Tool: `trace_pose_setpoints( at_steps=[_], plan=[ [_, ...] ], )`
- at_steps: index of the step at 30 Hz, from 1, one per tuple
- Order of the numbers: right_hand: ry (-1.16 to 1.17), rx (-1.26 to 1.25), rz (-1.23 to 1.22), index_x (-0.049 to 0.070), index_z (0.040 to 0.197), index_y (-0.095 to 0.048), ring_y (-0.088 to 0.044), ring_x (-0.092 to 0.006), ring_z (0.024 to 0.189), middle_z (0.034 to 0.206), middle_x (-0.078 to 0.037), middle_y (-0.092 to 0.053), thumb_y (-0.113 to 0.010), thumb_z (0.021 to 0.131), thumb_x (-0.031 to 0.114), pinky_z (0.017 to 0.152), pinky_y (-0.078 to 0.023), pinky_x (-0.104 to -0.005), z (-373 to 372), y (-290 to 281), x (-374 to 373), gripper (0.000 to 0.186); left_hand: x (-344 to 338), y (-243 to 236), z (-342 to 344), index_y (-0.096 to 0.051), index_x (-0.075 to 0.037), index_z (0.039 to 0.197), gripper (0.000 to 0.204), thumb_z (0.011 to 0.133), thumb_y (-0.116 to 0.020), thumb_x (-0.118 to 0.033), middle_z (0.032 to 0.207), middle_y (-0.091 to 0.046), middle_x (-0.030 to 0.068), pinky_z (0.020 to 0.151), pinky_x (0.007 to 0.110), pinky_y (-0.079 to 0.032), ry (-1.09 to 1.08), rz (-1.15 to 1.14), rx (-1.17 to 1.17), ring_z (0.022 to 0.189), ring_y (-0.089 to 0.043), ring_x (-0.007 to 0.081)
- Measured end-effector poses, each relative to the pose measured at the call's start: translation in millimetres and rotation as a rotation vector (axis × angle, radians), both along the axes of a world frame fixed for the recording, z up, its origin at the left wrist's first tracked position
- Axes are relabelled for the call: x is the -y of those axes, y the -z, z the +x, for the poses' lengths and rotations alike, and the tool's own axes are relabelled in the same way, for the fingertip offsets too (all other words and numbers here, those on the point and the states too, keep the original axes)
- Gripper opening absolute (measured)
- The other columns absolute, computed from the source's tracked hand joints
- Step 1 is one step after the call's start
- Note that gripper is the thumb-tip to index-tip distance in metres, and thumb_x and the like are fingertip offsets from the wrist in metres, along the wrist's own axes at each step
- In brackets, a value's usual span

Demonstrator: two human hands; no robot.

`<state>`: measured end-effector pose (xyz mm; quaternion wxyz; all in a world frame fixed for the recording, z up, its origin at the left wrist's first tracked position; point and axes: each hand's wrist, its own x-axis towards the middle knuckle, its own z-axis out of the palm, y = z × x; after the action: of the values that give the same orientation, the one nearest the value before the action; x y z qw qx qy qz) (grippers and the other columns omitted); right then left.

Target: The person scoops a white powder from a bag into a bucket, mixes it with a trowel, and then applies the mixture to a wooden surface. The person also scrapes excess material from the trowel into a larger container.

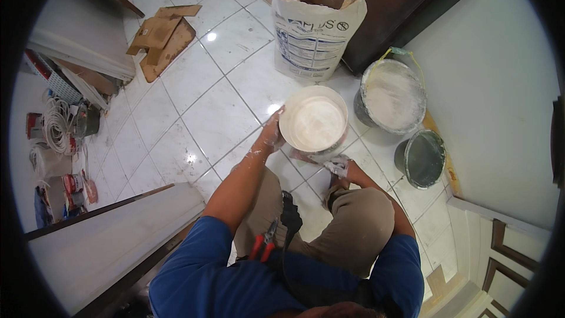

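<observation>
A white bucket (338, 103) with pale powder or paste inside is tilted in front of me, above the tiled floor. My left hand (273, 133) is closed around its left side. Against the near lower side of the bucket is my right hand (334, 165), coated in white residue and partly hidden by the bucket; its fingers reach under the edge. Just beyond the bucket stands a tall open paper sack (312, 47) with a torn top.
A dark bucket (363, 109) of pale powder with a yellow handle stands right, beside a smaller dark bucket (401, 162). Flattened cardboard (159, 38) lies far left. Coiled white cable (57, 126) and assorted containers line the left wall. Red-handled pliers (268, 241) hang at my waist.
</observation>
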<state>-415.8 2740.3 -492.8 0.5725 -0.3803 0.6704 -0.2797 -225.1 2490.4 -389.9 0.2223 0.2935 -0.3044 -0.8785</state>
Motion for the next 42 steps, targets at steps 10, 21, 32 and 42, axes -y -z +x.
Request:
trace_pose_setpoints(
  at_steps=[10,21,32,42],
  plan=[
    [-0.339,-0.412,-0.151,0.007,0.126,-0.061,-0.057,-0.0343,0.117,0.127,-0.017,-0.06,-0.06,0.089,0.039,0.098,-0.046,-0.0389,-13.7,54.0,-1.3,0.049,2.0,0.6,-26.4,-0.046,-0.004,0.136,0.052,0.099,-0.048,-0.041,0.126,-0.06,0.0132,0.092,0.04,-0.055,0.014,0.001,-0.039,0.109,-0.064,0.025],
    [0.348,0.699,-0.276,0.009,0.152,-0.023,-0.054,-0.0242,0.122,0.141,-0.011,-0.049,-0.082,0.072,0.027,0.1,-0.046,-0.0389,-27.2,-61.5,85.9,0.101,24.5,49.2,-5.1,-0.053,0.0,0.122,0.042,0.093,-0.047,-0.029,0.112,-0.064,0.0153,0.092,0.042,-0.052,-0.14,0.099,0.192,0.101,-0.064,0.0271],
    [0.073,-0.505,-1.144,0.008,0.14,-0.041,-0.047,-0.0405,0.128,0.138,-0.02,-0.048,-0.081,0.066,0.008,0.103,-0.044,-0.0468,43.0,-156.3,230.6,0.084,60.1,27.5,64.1,-0.006,-0.012,0.156,0.088,0.092,-0.047,-0.056,0.159,-0.017,0.0208,0.111,0.053,-0.029,-0.825,0.079,0.184,0.141,-0.03,0.0362],
    [-0.66,-1.102,-0.875,0.012,0.143,-0.042,-0.037,-0.0404,0.136,0.147,-0.019,-0.041,-0.066,0.08,0.01,0.107,-0.036,-0.0562,28.5,-4.4,230.6,0.067,68.2,29.9,129.4,-0.01,-0.012,0.156,0.097,0.087,-0.045,-0.069,0.158,-0.015,0.0238,0.114,0.054,-0.022,-0.918,0.149,0.416,0.144,-0.023,0.04]
  ],
)
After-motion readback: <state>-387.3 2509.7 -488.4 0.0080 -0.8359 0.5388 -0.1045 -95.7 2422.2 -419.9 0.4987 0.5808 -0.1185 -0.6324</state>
